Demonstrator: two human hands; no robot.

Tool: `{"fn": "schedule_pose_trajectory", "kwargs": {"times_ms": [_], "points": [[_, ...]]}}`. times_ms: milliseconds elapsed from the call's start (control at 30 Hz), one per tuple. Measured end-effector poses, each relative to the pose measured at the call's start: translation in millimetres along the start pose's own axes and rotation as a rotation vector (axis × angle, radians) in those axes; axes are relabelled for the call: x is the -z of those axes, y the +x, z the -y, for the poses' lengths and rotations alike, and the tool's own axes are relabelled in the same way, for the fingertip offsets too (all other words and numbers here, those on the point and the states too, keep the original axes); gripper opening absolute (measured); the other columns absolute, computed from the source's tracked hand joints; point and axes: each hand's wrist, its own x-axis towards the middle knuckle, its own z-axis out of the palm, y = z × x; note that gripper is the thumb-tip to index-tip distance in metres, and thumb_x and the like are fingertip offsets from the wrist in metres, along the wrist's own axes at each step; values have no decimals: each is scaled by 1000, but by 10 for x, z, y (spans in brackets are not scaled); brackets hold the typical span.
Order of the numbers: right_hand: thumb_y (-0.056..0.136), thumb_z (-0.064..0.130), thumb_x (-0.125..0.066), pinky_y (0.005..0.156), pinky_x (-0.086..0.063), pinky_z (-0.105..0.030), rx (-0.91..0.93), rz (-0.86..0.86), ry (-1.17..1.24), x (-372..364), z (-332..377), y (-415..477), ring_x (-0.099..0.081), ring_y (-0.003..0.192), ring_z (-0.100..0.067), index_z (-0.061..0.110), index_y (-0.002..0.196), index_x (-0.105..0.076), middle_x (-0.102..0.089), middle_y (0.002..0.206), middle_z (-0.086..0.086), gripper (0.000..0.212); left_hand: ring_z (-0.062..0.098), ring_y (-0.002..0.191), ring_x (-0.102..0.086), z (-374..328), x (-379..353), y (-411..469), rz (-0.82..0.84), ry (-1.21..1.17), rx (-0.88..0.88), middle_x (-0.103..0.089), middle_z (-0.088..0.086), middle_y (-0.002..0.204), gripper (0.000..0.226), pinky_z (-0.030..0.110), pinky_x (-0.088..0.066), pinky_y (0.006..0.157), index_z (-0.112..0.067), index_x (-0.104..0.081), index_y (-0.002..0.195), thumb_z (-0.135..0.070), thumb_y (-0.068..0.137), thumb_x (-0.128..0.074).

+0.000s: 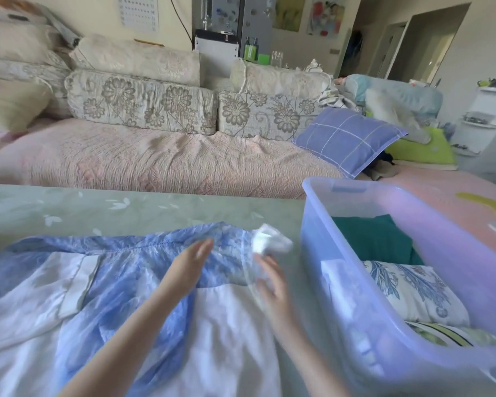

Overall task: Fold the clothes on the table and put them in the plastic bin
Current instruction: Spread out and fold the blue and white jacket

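— What is right up close?

— A big blue and white piece of clothing (pixel 121 282). It lies spread out on the green table (pixel 155 207) and is not folded.

— What are the hands doing?

— The left hand (pixel 194 260) lies flat on the blue part. Its fingers are straight and it holds nothing. The right hand (pixel 272 285) is at the right edge of the clothing. It is all blurry, so I cannot tell if it is pinching the cloth or only touching it.

— What is the little white thing?

— A scrunched white bit of cloth (pixel 272 239), just past the right hand's fingers, at the corner of the clothing.

— Where is the box?

— The plastic bin (pixel 467 253) is on the right, just beside the clothing. It is see-through and a bit purple.

— What is in it?

— A striped cloth (pixel 441 333) is closest. Next comes a folded white cloth with blue leaves (pixel 413 290). A dark green cloth (pixel 375 239) is at the far end.

— And behind the table?

— A sofa (pixel 155 159) with a pink cover. It has flowery cushions (pixel 141 101) along the back. A purple pillow (pixel 347 138) with white lines leans at its right end.
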Motion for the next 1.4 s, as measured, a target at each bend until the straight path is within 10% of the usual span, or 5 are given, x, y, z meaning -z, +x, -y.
{"fn": "schedule_pose_trajectory", "kwargs": {"times_ms": [233,433,733,1000,1400], "points": [[98,32,-45,110,9,-18,147,550,-536,-416,-128,-196,4,145,-9,29,134,-51,-6,158,10,36,27,88,-61,249,245,160,-142,-298,370,-61,10,97,75,41,-50,82,-11,-55,118,-69,71,-58],[96,42,-46,109,-2,-6,42,419,-448,-222,-155,-200,-10,141,4,27,147,-24,-18,148,23,58,21,69,-57,423,120,234,-246,-168,329,-62,11,108,55,22,-41,42,-9,-51,126,-13,74,-69],[95,26,-50,111,-3,-9,112,428,-491,-225,-219,-186,-12,135,8,37,136,-44,-23,138,29,43,26,113,-48,467,148,312,-291,-69,26,-48,10,130,63,34,-42,86,-21,-40,137,10,82,-49],[95,31,-51,116,-12,-20,47,488,-368,-255,-116,-214,-25,131,17,42,138,-38,-41,140,26,45,5,135,-31,530,205,-66,117,692,-297,-58,-20,124,77,28,-7,111,-38,-63,116,-76,65,-19],[72,72,28,112,12,-26,68,370,-938,-437,-366,241,-9,146,-15,20,149,-25,-10,157,3,108,16,145,15,739,-17,-39,113,821,-144,18,1,157,130,41,6,116,-37,2,148,-77,33,47]]}}
